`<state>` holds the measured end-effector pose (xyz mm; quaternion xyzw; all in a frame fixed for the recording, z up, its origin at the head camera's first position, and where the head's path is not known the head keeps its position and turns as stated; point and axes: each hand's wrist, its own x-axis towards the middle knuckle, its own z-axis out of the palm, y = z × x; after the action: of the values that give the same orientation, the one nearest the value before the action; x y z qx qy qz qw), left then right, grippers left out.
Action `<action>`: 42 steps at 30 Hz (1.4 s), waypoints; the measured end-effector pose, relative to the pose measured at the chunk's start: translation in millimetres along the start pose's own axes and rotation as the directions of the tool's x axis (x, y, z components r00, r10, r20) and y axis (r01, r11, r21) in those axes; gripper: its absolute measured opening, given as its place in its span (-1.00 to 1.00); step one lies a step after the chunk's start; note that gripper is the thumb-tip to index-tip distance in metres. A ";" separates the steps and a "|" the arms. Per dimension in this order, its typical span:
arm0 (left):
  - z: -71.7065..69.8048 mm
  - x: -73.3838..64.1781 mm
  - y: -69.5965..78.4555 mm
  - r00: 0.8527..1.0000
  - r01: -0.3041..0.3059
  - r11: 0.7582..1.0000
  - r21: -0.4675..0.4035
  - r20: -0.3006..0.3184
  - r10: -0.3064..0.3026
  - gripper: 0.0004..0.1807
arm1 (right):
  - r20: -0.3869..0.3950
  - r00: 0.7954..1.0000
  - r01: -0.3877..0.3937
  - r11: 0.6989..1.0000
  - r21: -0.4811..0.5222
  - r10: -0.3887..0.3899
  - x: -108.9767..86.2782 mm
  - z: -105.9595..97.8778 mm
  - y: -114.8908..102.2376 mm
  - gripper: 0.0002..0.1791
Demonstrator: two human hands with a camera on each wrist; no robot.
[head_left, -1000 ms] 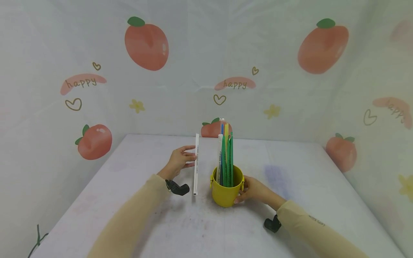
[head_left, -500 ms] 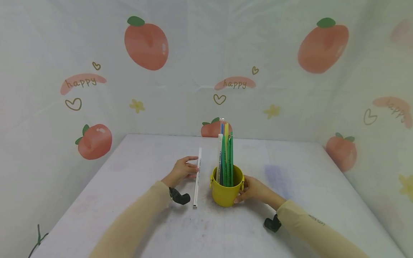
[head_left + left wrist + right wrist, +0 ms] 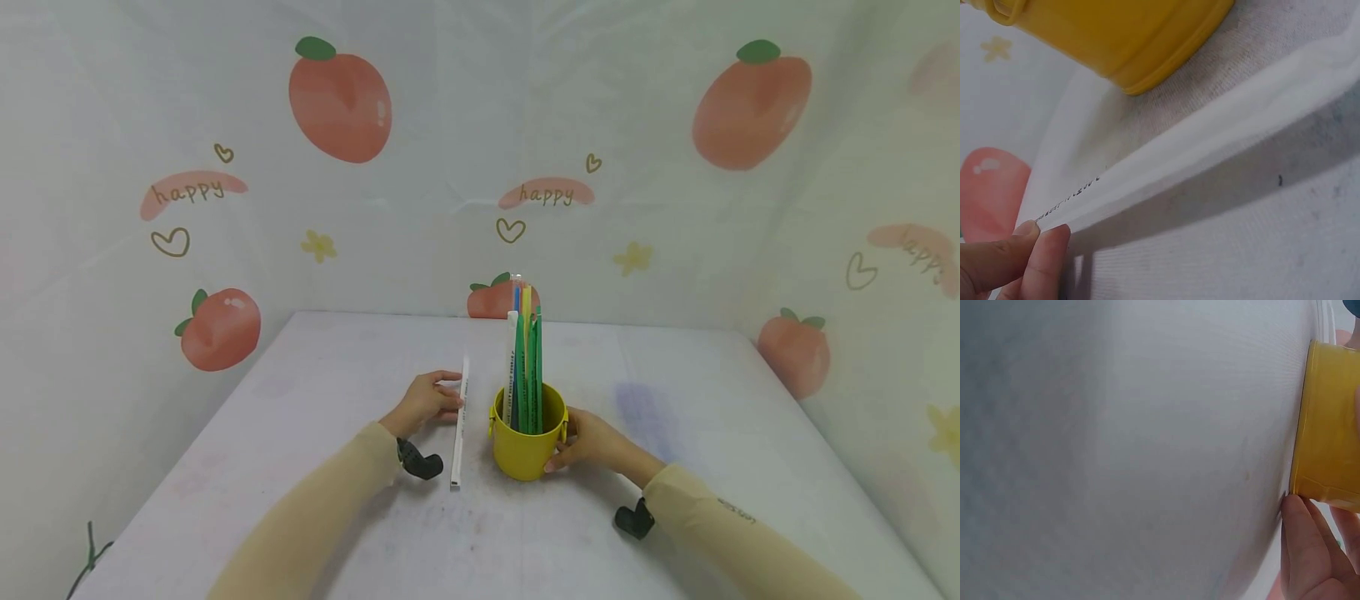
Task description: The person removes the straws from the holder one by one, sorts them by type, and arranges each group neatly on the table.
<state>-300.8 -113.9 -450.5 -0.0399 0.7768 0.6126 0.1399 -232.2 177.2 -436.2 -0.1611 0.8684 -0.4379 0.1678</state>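
Thumb and fingertips of my left hand (image 3: 425, 403) pinch a long, thin white stick (image 3: 458, 442) with a row of black print. It lies low over the table, pointing away from me, left of a yellow bucket (image 3: 523, 458). In the left wrist view the stick (image 3: 1210, 150) runs from the pinch toward the upper right, its shadow close alongside. My right hand (image 3: 596, 442) holds the bucket's right side, thumb low near the base. Upright in the bucket stand several long sticks (image 3: 528, 375), green, white, blue and yellow, some printed. The bucket hides their lower ends.
A white cloth-covered table (image 3: 360, 533) lies beneath everything, with a bluish stain (image 3: 643, 415) to the right. Behind it hangs a white backdrop (image 3: 450, 108) printed with red fruit. A dark cord (image 3: 91, 546) shows at the lower left edge.
My left hand has lowered the white stick toward the table and tipped it from nearly upright to lying away from me. The right hand and the bucket have stayed put.
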 end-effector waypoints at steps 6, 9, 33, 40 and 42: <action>1.7 -2.8 2.6 1.000 0.021 1.000 0.017 0.006 -0.021 -0.36 | 0.005 1.000 0.003 1.000 0.006 -0.003 0.1 0.1 0.5 -0.34; 1.9 -3.6 3.5 1.000 0.025 0.999 0.032 0.007 -0.025 -0.36 | 0.004 1.000 0.001 1.000 0.001 -0.001 0.2 0.1 0.7 -0.34; 6.0 -4.0 6.9 1.000 0.023 0.989 0.146 -0.003 -0.023 -0.38 | -0.017 0.999 -0.036 0.999 -0.028 0.035 1.2 0.6 2.0 -0.26; 6.2 -1.2 6.0 1.000 0.006 0.985 0.173 -0.002 -0.005 -0.40 | -0.015 0.999 -0.033 0.999 -0.020 0.032 0.9 -0.1 0.0 -0.26; 6.0 -1.1 6.4 1.000 0.006 0.984 0.179 0.001 -0.006 -0.40 | -0.011 1.000 -0.026 1.000 -0.016 0.026 0.7 -0.2 -0.6 -0.27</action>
<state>-300.2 -106.7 -445.4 -0.0289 0.8284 0.5401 0.1453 -232.8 176.8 -435.7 -0.1488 0.8747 -0.4296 0.1678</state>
